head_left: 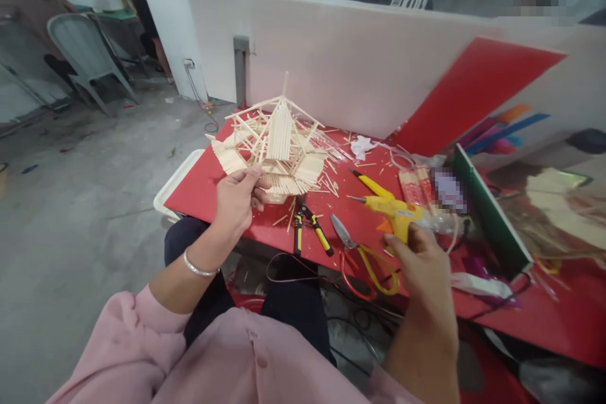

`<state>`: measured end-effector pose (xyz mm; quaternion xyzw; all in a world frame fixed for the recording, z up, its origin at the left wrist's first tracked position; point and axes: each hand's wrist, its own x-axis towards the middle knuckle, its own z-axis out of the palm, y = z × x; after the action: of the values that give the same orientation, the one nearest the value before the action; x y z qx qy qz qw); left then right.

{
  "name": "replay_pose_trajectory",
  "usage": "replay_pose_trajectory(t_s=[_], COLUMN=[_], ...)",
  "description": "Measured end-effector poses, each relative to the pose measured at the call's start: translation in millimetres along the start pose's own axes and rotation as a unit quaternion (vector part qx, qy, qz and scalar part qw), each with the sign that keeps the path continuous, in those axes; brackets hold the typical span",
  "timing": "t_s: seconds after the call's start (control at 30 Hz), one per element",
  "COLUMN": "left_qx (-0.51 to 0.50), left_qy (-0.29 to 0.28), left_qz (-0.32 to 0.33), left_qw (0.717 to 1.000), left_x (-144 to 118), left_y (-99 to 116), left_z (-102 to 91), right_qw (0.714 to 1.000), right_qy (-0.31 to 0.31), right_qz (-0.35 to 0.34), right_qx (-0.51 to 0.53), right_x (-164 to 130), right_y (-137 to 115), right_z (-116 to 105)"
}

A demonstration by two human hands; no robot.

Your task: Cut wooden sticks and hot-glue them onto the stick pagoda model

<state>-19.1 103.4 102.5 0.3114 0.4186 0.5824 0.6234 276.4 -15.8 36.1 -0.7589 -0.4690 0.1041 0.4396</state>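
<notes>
A pagoda-like model built of thin wooden sticks (279, 132) stands on the red table, with a pointed roof frame and flared panels at its sides. At its near left edge, the thumb and fingers of my left hand (241, 199) are closed on it; whether they also pinch a single loose stick I cannot tell. My right hand (421, 259) is wrapped around the handle of a yellow glue gun (392, 209), its nozzle pointing left toward the model. Between the hands lie black-and-yellow pliers (312, 224) and scissors with red and yellow handles (362, 259).
Loose sticks (331, 183) are scattered over the red table (189, 192). A yellow-handled tool (374, 184) lies behind the glue gun. To the right stand stick packets (414, 186) and a green-sided box (490, 214). A white panel (331, 57) rises behind; cables hang below the table's edge.
</notes>
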Motion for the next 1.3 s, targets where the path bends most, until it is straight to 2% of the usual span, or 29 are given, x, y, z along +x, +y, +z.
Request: replay_pose_trajectory(t_s=[0.07,0.1,0.17,0.23,0.3,0.37,0.4,0.43,0.53,0.57,0.6,0.63,0.7,0.77,0.83,0.9,1.0,1.13,1.3], left_qx=[0.002,0.003,0.002,0.001,0.000,0.000,0.001,0.003,0.013,0.016,0.019,0.023,0.030,0.036,0.038,0.037,0.028,0.013,0.009], left_qy=[0.010,0.012,0.017,0.024,0.026,0.027,0.026,0.025,0.021,0.021,0.021,0.021,0.021,0.017,0.010,0.009,0.013,0.015,0.026], left_qz=[-0.005,-0.007,-0.007,-0.011,-0.016,-0.015,-0.013,-0.010,-0.011,-0.011,-0.009,-0.006,0.002,0.003,0.001,-0.003,-0.006,-0.008,-0.028], left_qw=[1.000,1.000,1.000,1.000,1.000,1.000,1.000,1.000,1.000,1.000,1.000,0.999,0.999,0.999,0.999,0.999,1.000,1.000,0.999], left_x=[4.1,5.8,8.6,11.1,13.4,15.1,15.6,15.7,14.0,13.0,12.0,11.3,11.3,12.8,14.3,14.8,14.4,14.1,14.2], left_y=[2.8,4.3,6.8,7.9,7.6,6.6,6.1,5.8,6.8,7.5,8.3,9.0,10.1,10.6,11.1,12.0,13.8,14.6,11.1], left_z=[4.2,6.1,9.0,11.2,12.6,13.5,13.7,13.9,14.2,14.4,14.6,14.9,15.3,15.5,15.5,15.6,16.3,18.0,19.2], right_qw=[0.994,0.992,0.996,0.996,0.967,0.923,0.913,0.909,0.866,0.864,0.874,0.893,0.935,0.950,0.945,0.925,0.908,0.920,0.933], right_qy=[-0.009,-0.022,-0.009,0.081,0.217,0.312,0.316,0.292,0.314,0.310,0.286,0.245,0.107,-0.047,-0.148,-0.184,-0.197,-0.204,-0.130], right_qz=[0.054,0.064,0.056,0.023,-0.021,-0.062,-0.070,-0.065,0.019,0.038,0.048,0.056,0.076,0.098,0.070,0.052,0.052,0.060,0.074], right_qx=[0.092,0.106,0.072,-0.021,-0.129,-0.218,-0.249,-0.291,-0.389,-0.395,-0.389,-0.373,-0.329,-0.291,-0.284,-0.328,-0.366,-0.328,-0.327], right_x=[-12.2,-16.5,-19.8,-13.3,5.1,32.4,46.8,59.7,77.2,73.5,65.0,52.3,18.6,-18.3,-49.4,-68.7,-71.8,-39.1,16.2], right_y=[-23.6,-34.6,-51.9,-60.3,-60.4,-55.3,-52.2,-49.3,-42.8,-40.8,-38.6,-35.8,-28.3,-18.1,-6.1,5.4,19.2,32.3,28.3], right_z=[-4.6,-6.5,-9.5,-11.6,-13.7,-18.6,-22.9,-28.7,-53.5,-62.3,-70.0,-75.3,-75.0,-58.3,-29.7,0.0,27.4,34.6,51.1])
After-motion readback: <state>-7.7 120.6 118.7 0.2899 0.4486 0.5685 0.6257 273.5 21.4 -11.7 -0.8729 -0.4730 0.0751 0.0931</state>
